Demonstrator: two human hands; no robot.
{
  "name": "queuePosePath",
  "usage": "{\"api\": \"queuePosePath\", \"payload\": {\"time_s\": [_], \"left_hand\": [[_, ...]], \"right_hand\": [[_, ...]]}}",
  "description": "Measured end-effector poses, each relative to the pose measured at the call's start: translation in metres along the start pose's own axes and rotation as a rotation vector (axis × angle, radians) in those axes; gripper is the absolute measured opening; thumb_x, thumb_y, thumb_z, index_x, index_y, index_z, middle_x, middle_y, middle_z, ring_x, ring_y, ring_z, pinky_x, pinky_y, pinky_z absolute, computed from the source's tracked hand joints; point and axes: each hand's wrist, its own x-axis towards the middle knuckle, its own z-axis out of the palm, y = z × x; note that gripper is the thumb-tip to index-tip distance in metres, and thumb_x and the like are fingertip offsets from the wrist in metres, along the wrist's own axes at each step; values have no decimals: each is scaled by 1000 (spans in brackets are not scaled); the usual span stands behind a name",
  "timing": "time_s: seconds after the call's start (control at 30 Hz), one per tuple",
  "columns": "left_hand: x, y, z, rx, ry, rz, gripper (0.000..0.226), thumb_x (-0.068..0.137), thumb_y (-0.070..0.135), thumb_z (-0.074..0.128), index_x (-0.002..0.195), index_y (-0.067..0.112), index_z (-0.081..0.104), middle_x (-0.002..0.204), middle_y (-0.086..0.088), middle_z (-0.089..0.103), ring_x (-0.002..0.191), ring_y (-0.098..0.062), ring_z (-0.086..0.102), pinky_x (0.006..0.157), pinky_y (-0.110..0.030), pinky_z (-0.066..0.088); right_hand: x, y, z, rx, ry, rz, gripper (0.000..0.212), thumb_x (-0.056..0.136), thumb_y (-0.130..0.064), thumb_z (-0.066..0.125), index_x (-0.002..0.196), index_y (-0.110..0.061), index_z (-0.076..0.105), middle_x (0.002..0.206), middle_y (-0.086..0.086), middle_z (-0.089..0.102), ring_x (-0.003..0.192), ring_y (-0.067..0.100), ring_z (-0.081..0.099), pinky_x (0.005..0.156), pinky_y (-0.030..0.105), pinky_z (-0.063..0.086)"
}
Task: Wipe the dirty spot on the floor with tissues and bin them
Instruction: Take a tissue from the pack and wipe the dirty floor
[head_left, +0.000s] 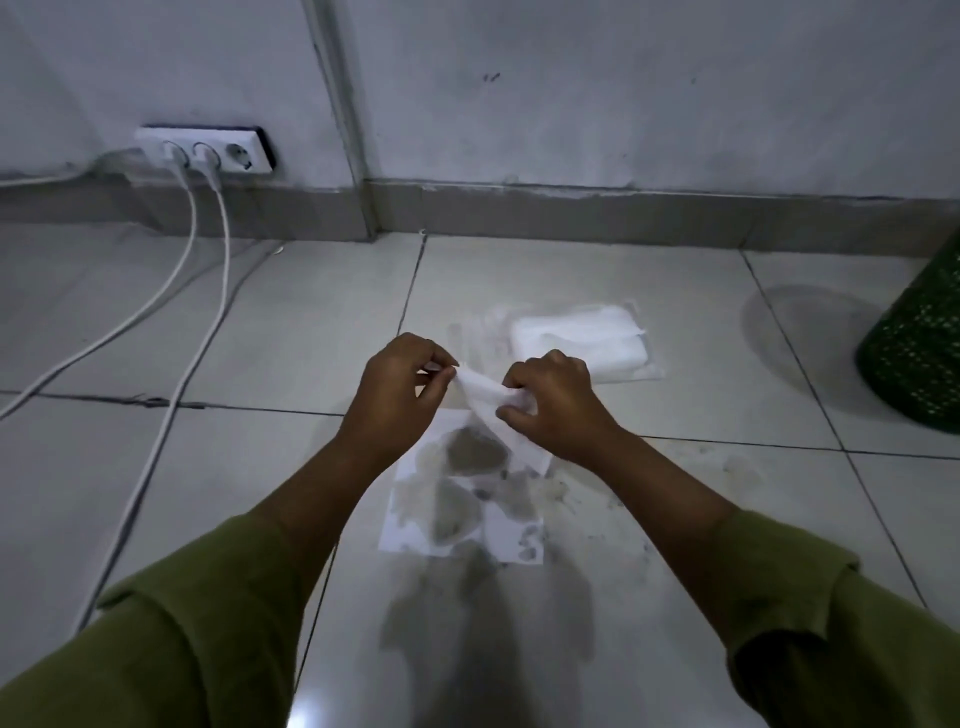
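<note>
tissues are what we need for this job, and we have one fresh tissue (485, 395) up in the air, stretched between our two hands over the middle of the floor (675, 395). our left hand (397, 387) pinches one corner with its fingers closed on it, and our right hand (553, 400) grips the other end, fingers curled shut around it. it looks like we are pulling the tissue open so it lies flat. right under our hands, at about 6 o'clock from them, another tissue (462, 499) already lies on the dirty spot (483, 597) and has gone grey and wet. the mess runs on past it toward us and a little to 3 o'clock. the tissue pack (582, 340) sits just past our right hand, at about 1 o'clock. the green bin (919, 358) waits far off at 3 o'clock. to do this step well, we think we should pull softly so the thin sheet does not rip, open it all the way, then lay it on the wet part that is still bare. the white cables (208, 249) at 10 o'clock are well away from the wet.
</note>
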Motion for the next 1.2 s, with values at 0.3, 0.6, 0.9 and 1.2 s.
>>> {"api": "queuePosePath", "payload": {"time_s": [0.3, 0.6, 0.9, 1.2], "left_hand": [[-75, -31, -17, 125, -52, -147, 3, 78, 2, 66, 80, 3, 65, 84, -12, 63, 72, -18, 60, 67, -7, 48], [-134, -52, -15, 238, -258, -328, 7, 79, 9, 66, 78, 2, 68, 84, -15, 66, 79, -27, 62, 76, -38, 54], [-134, -44, -2, 433, -150, -368, 39, 87, 30, 56, 121, 9, 55, 128, -13, 55, 119, -29, 46, 95, -38, 43], [-148, -76, 44, 452, -585, -225, 99, 59, 76, -28, 134, 12, -25, 144, -4, -33, 135, -20, -30, 117, -40, -12]], "right_hand": [[-55, -16, 38, -153, -60, -214, 10, 72, -17, 63, 75, -11, 57, 74, 13, 64, 71, 34, 59, 63, 37, 44], [-101, -28, 81, -138, -301, -256, 20, 78, -23, 50, 76, -14, 69, 76, 10, 65, 74, 33, 58, 61, 34, 40], [-90, -32, 86, -74, -134, -34, 43, 85, -29, 42, 115, -4, 61, 117, 21, 63, 108, 38, 59, 91, 45, 50], [-91, -15, 125, -147, -296, 99, 91, 89, -59, -10, 138, 5, 32, 147, 25, 32, 136, 38, 31, 108, 55, 31]]}}
